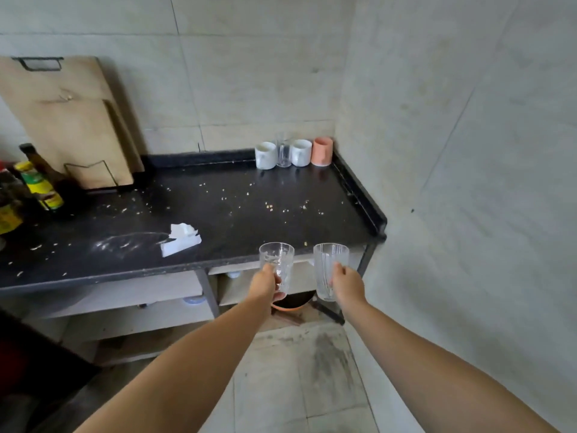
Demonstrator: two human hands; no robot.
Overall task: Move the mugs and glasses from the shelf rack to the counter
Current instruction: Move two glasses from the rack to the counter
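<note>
My left hand [265, 284] grips a clear patterned glass [278, 260], upright, just in front of the black counter's [218, 207] front edge. My right hand [348, 284] holds a taller clear ribbed glass [329, 267], also upright, beside the first. Both arms reach forward over the floor. At the counter's far right corner stand two white mugs [265, 155] [301, 152], a clear glass [283, 151] between them, and a pink mug [322, 151] against the wall.
A crumpled white tissue [181, 239] lies near the counter's front, with crumbs scattered about. Wooden cutting boards [71, 120] lean on the back wall at left, bottles [37, 185] beside them. Shelves and an orange bowl [292, 304] sit below the counter. A tiled wall bounds the right side.
</note>
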